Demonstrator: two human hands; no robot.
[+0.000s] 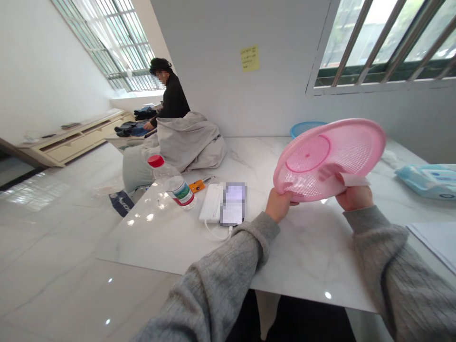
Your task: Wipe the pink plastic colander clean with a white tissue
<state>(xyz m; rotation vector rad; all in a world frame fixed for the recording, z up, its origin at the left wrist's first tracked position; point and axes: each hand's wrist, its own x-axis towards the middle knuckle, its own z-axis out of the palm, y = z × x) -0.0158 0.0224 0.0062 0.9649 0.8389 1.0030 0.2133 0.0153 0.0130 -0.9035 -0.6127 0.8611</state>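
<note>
One left hand [279, 205] is pinching the near rim of a pink mesh basket [306, 154], fingers nearly closed, tilting it above the table [299, 256]. The right hand [356, 198] is closing on a white sheet [356, 180], perhaps tissue, against the basket. I'm judging this a holding-and-pressing step; shifting the sheet would be calling for a steady left grip.

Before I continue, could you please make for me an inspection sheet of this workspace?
Surface: white marbled table, glossy.
Held things: pink mesh basket, tilted; pale sheet.
Clutter: bottle, phone, orange item, blue pack, grey fabric.
Grips: left grip on basket rim; right grip holds sheet against basket.
Cables: white cable plugged into phone.
Surroundings: person handling clothes; barred window.
</note>
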